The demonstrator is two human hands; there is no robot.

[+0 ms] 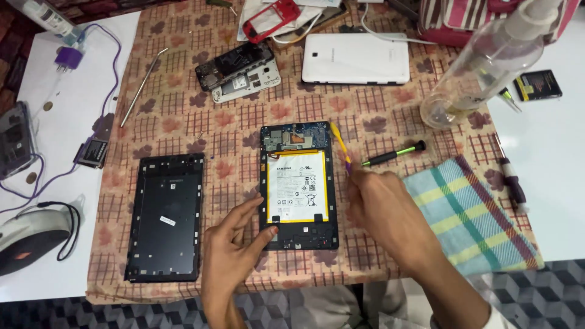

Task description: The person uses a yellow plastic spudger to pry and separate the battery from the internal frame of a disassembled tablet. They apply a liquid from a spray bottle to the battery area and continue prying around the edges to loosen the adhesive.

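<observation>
An opened tablet [298, 234] lies at the table's middle, its white battery [297, 186] and circuit board exposed. My left hand [234, 244] rests at its lower left corner, thumb and fingers touching the frame. My right hand [381, 207] is by the tablet's right edge and pinches a yellow and purple pry tool [341, 149], whose tip reaches the upper right edge of the tablet. The removed black back cover [164, 216] lies to the left of my left hand.
A green-handled screwdriver [393, 154] and a checked cloth [469, 213] lie right of the tablet. Farther back are a white tablet [356, 58], a dismantled phone [239, 71], a clear bottle [481, 67], a metal rod [143, 85] and purple cables [91, 73].
</observation>
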